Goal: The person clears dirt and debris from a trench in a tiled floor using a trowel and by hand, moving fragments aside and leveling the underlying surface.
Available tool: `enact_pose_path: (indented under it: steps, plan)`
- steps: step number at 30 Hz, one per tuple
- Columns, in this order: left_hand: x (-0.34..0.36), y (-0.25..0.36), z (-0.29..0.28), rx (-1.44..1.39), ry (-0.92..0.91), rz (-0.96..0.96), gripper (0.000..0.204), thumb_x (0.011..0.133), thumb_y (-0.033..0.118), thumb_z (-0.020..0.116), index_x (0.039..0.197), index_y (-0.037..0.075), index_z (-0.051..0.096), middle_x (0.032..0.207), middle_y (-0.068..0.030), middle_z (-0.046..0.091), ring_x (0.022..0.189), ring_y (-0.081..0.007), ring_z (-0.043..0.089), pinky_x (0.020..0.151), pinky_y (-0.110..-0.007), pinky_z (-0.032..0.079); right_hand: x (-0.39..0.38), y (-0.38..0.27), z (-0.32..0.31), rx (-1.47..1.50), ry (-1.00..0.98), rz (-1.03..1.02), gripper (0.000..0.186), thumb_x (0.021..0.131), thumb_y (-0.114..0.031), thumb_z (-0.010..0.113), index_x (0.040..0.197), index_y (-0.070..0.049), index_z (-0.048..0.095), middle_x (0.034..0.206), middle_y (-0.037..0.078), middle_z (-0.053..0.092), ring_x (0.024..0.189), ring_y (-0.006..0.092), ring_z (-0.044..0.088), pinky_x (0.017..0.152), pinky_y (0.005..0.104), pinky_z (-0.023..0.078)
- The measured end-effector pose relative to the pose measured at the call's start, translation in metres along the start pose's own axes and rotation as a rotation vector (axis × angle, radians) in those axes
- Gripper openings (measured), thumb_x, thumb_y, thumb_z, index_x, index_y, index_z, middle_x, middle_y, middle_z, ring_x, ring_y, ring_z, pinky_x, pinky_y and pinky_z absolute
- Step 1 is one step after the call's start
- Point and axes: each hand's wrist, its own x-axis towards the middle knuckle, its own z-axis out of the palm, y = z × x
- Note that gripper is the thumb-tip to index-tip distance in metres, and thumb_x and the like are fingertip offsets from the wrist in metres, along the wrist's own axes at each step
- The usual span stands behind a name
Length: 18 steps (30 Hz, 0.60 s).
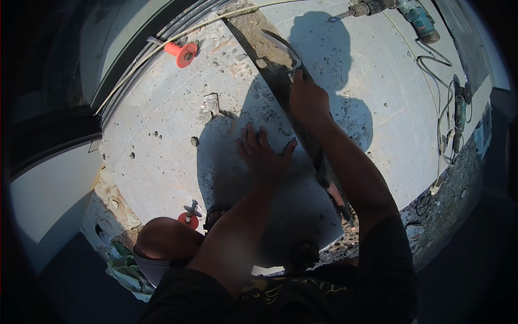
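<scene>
My right hand [309, 102] is closed round the handle end of a sickle [285, 44], a tool with a thin curved blade. The blade reaches away from me over a narrow dirt-filled trench [252, 33] cut between pale floor slabs. Flat on the slab [226, 178] left of the trench rests my left hand [264, 154], fingers spread and holding nothing. Close to my right forearm, a tool with a pinkish-brown handle [335, 194] lies along the near end of the trench; its head is partly in shadow.
A chisel with an orange guard [182, 53] lies far left, and a red-guarded one [190, 216] near my knee. A teal power drill [418, 21] and an angle grinder [460, 105] with cords lie right. Rubble dots the slabs; a yellowish hose [216, 20] crosses the back.
</scene>
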Motion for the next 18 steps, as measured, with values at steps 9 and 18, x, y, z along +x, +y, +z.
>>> enact_pose_path:
  steps: [9,18]
  plan:
    - [0.006,0.001,-0.003,-0.024,-0.038,-0.031,0.094,0.079,0.068,0.071,0.136,-0.004,0.049,0.149,-0.0271,0.035,0.146,-0.0444,0.026,0.117,-0.064,0.018,0.044,0.03,0.023,0.143,-0.127,-0.065,0.036,0.091,-0.013,0.05,0.123,0.003,0.048,0.102,0.035,0.067,0.101,0.0479,0.067,0.087,0.0548,0.054]
    - [0.0,-0.003,-0.002,0.012,-0.074,-0.039,0.097,0.078,0.069,0.071,0.137,-0.004,0.047,0.15,-0.0268,0.035,0.145,-0.0449,0.027,0.117,-0.064,0.019,0.005,-0.015,-0.023,0.151,-0.234,0.079,0.045,0.086,-0.007,0.055,0.127,0.006,0.045,0.11,0.036,0.065,0.105,0.0469,0.067,0.086,0.0549,0.054]
